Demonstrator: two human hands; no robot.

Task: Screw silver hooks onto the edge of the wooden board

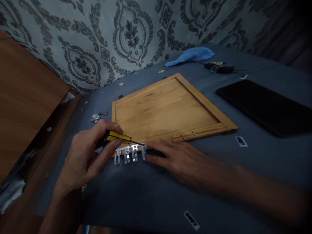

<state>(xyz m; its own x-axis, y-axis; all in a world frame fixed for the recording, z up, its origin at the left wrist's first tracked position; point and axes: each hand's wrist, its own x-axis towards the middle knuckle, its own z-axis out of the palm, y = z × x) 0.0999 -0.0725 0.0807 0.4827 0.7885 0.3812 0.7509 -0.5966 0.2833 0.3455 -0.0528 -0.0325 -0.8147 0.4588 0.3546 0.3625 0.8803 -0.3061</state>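
My left hand (pixel 94 149) grips a yellow and black screwdriver (pixel 120 136) between thumb and fingers. Its thin shaft points right, and the tip meets the rightmost of several silver metal hooks (pixel 127 152). These hooks are lined up along the near edge of a framed wooden board (pixel 158 110) that lies flat. My right hand (pixel 170 157) has its thumb and forefinger at the rightmost hook, holding it against the board edge. Small dark holes run along that edge, to the right of the hooks.
On the grey cloth (pixel 146 201), loose metal hooks (pixel 97 118) lie left of the board. A blue cloth (pixel 191 56) and dark tools (pixel 220 68) are behind it. A black flat panel (pixel 265 107) lies at right. Wooden furniture (pixel 26 97) stands at left.
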